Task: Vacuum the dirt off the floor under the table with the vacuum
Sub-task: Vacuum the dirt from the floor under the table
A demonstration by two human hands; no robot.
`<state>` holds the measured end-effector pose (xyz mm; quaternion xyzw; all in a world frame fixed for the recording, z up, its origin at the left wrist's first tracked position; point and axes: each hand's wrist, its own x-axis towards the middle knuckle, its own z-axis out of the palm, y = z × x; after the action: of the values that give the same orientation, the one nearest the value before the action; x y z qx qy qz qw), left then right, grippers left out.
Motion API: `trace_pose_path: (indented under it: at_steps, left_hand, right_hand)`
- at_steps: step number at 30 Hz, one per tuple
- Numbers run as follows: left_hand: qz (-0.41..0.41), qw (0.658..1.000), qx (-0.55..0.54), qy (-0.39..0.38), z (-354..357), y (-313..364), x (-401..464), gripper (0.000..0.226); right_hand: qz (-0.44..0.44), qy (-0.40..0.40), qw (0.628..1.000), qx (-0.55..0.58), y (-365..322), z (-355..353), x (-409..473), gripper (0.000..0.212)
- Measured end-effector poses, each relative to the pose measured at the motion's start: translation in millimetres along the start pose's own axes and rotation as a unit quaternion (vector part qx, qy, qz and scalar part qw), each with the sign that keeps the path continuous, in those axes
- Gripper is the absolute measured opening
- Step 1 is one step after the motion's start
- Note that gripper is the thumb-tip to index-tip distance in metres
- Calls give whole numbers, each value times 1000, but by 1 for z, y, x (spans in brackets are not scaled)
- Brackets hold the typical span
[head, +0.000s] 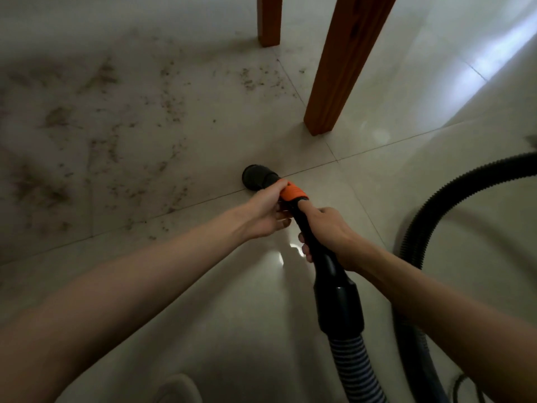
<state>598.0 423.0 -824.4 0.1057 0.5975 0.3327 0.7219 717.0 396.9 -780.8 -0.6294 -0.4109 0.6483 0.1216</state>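
Observation:
A black vacuum wand [334, 286] with an orange collar [293, 191] points down at the pale tiled floor [406, 126]. Its round black nozzle [257, 177] sits at a tile joint, just right of the dirt. My left hand [267, 210] grips the wand at the orange collar. My right hand [328, 231] holds the black tube just behind it. Brown dirt [122, 135] lies scattered over the tiles to the left and beyond the nozzle, under the table. Two brown wooden table legs [340, 68] [269, 20] stand ahead.
The ribbed black hose [436, 210] loops from the wand's rear out to the right and back. A thin black cord [462, 385] lies at the bottom right. A bright reflection marks the floor at the upper right.

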Motion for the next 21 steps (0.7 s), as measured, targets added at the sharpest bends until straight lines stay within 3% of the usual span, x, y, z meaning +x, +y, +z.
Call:
trace_pose_path:
  at_steps: [4, 11, 17, 21]
  left_hand:
    - [11, 999, -34, 0, -22, -10, -8, 31]
    - [-7, 989, -142, 44, -43, -14, -29, 34]
    - [-37, 986, -154, 43, -44, -26, -32, 36]
    - [-46, 989, -133, 48, -36, -37, -33, 46]
  right_hand:
    - [15, -55, 998, -12, 1, 9, -2, 37]
    - [32, -82, 995, -52, -3, 27, -11, 37]
    - [26, -86, 990, -112, 1, 18, -22, 30]
    - [24, -60, 973, -220, -4, 17, -21, 28]
